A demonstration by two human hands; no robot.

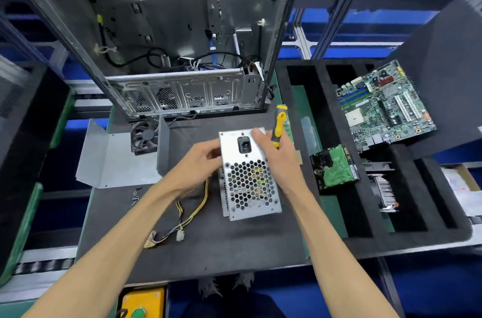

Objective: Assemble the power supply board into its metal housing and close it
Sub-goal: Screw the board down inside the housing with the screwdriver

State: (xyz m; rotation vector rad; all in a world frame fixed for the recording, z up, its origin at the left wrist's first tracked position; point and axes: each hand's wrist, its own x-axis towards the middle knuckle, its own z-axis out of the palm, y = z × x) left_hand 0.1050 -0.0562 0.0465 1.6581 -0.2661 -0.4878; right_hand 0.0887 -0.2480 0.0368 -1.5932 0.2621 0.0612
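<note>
Where the dark foam mat [208, 244] covers the green-edged bench, an open computer case [167, 38] stands upright at the far edge, loose cables hanging inside it. Blue panels and aluminium framing run behind the bench. Left of centre on the mat: a bent grey metal cover [114, 161], lying flat with one flap raised, and a black fan [145, 136] propped just beside that flap. A few small dark screws [135, 195] lie near the cover's front edge. To the right sits a black foam tray [339, 213] with long slots; a green motherboard [383, 106] leans at its far end, a hard drive [335, 170] rests board-side up in the near slot, and a finned heatsink [386, 194] lies further right. A yellow box with a green button [142, 304] shows at the near edge.

Power supply housing [249, 174]: held up over the mat's centre, perforated face toward the camera, black mains socket at its top. Left hand [198, 164] holds its left edge, fingers curled behind the metal. Right hand [279, 153] grips the top right corner, thumb on the front face, and also clamps a yellow-and-black screwdriver [279, 125] whose handle points upward away from the housing. Yellow and black wire harness [182, 216] trails from the housing's lower left down onto the mat, ending in white connectors.
</note>
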